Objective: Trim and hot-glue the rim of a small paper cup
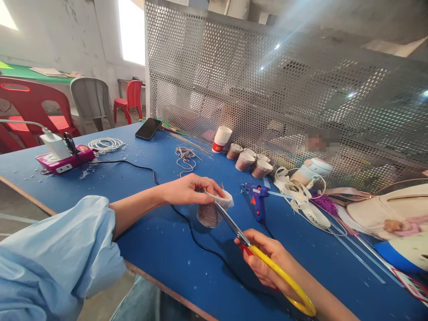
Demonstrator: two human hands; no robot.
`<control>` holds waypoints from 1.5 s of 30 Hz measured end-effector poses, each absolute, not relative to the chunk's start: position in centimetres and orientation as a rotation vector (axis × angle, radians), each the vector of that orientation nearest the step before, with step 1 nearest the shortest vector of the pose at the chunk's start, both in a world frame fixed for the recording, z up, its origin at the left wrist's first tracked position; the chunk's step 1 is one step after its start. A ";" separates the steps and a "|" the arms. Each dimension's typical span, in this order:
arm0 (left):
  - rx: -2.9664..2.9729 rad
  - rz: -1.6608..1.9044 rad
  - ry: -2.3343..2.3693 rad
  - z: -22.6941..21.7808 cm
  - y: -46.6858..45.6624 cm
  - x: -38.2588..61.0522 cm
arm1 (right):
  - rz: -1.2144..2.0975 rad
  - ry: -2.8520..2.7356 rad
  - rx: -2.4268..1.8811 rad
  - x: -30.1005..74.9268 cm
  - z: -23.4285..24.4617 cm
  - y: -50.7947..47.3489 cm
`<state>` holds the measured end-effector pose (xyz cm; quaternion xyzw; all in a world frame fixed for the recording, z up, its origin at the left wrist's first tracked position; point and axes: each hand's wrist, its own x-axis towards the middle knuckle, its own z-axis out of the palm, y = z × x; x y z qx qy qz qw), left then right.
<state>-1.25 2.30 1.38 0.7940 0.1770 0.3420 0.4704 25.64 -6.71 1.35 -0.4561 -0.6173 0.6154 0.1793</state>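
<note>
Blue surface (160, 249), littered. Our left hand (189, 189) has its grip clamped on the wrapped cup (207, 215) at the rim; the right hand (264, 270) grip is closed on scissors (232, 224). Cup likely light and crushable, so we'd hold it gently.

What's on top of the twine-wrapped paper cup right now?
The left hand grips the top of the twine-wrapped paper cup, where a white edge shows. The blades of the yellow-handled scissors in the right hand reach it. The fingers cover the rest.

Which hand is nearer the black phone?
Left. The left hand holds the wrapped cup mid-table, this side of the phone; the right hand holds scissors closer to the near edge, farther from it.
</note>
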 end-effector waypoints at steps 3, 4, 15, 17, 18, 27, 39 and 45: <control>1.934 0.852 0.449 1.3 2.3 -1.3 | 1.730 -1.721 -1.293 25.5 1.3 -6.8; 1.929 0.854 0.452 1.3 2.4 -1.3 | 1.720 -1.718 -1.288 25.4 1.2 -6.8; 1.885 0.831 0.474 1.0 2.5 -1.5 | 1.705 -1.818 -1.183 26.2 -0.6 -5.6; 1.861 0.803 0.480 1.0 2.6 -1.5 | 1.696 -1.837 -1.167 26.3 -0.6 -5.5; 1.845 0.794 0.482 0.9 2.7 -1.5 | 1.687 -1.836 -1.167 26.4 -0.6 -5.6; 1.760 0.782 0.429 0.7 3.0 -1.7 | 1.713 -1.787 -1.175 26.6 -0.4 -5.9; 1.766 0.815 0.405 0.9 2.8 -1.6 | 1.686 -1.734 -1.180 26.2 0.6 -6.6; 1.773 0.828 0.422 0.8 2.9 -1.5 | 1.668 -1.732 -1.192 26.2 0.6 -6.6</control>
